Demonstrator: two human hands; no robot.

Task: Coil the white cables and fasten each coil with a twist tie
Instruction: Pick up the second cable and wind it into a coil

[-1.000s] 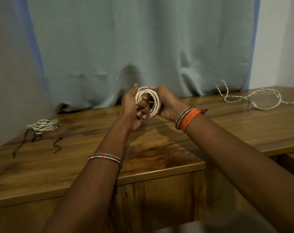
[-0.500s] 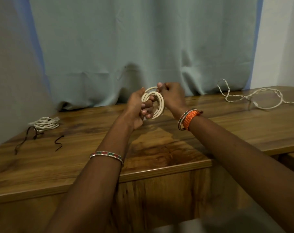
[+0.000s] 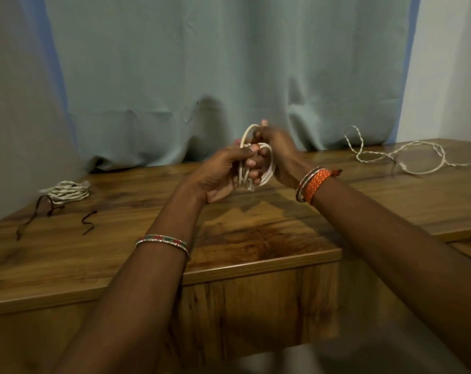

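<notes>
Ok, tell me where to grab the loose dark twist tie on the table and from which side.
Pinch the loose twist tie at its middle bend, coming straight down from above. It lies flat on the table in a thin squiggle, apart from the tied coil, so only a fingertip pinch across its width looks likely to lift it.

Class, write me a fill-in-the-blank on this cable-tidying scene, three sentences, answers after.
1. Both hands hold a white ____ above the table.
2. The orange bracelet is on the ____ wrist.
3. The uncoiled cable lies to the person's ____.

Answers: coil; right; right
</notes>
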